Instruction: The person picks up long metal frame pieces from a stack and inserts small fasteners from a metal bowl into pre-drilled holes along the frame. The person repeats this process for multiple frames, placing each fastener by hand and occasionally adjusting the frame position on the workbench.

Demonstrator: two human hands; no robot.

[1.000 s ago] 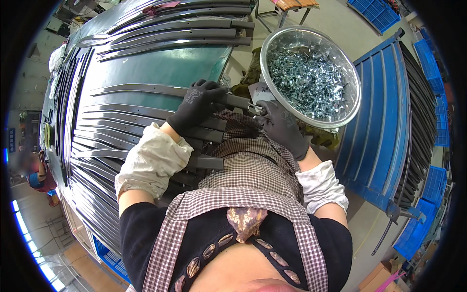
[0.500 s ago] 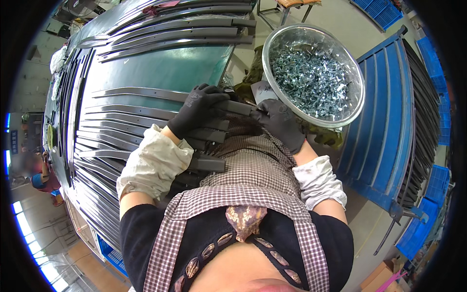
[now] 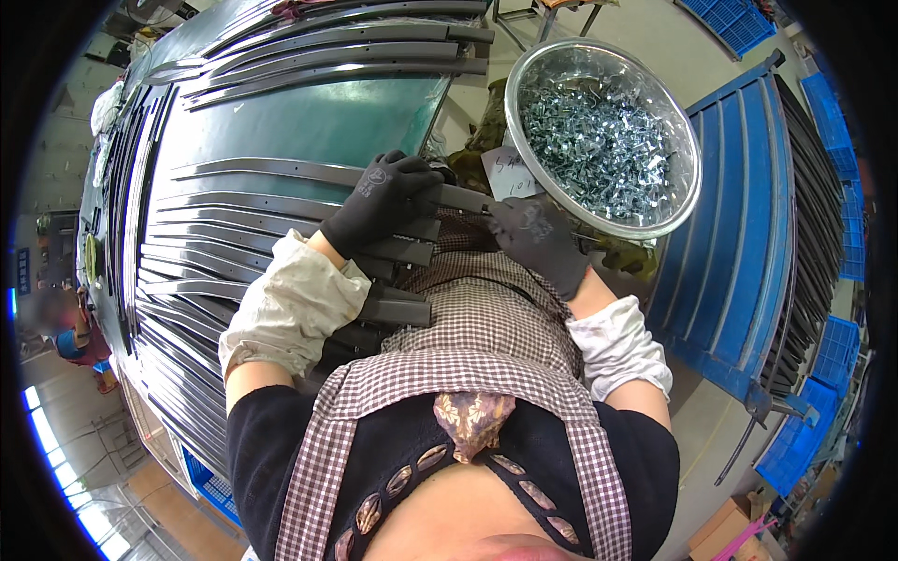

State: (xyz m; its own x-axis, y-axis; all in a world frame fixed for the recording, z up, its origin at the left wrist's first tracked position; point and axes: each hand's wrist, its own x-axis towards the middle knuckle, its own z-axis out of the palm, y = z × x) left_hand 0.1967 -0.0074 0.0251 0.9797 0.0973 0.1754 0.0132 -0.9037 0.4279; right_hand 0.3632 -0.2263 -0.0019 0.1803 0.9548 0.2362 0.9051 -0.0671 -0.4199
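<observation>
My left hand (image 3: 385, 201), in a black glove, is wrapped over a long dark grey strip (image 3: 267, 168) near its right end. The strip is slightly curved, with small holes along it. My right hand (image 3: 543, 245), also gloved in black, has its fingers pressed together at the strip's end, just past the table's edge. What sits between those fingertips is hidden. Right of them stands a clear round bowl (image 3: 694, 192) full of small shiny metal clips (image 3: 599, 150). More dark strips (image 3: 210, 229) lie side by side below my left hand.
The green-topped table (image 3: 281, 126) bears further strips (image 3: 346, 64) at its far side. A marked paper (image 3: 508, 176) shows beside the bowl. A blue metal rack (image 3: 720, 243) with dark strips stands at right, blue crates (image 3: 812, 421) beyond it. Another person (image 3: 70, 337) is at far left.
Both hands and the strip's end have shifted slightly away from me. My right hand has turned a little at the strip's end, and more of the paper by the bowl shows.
</observation>
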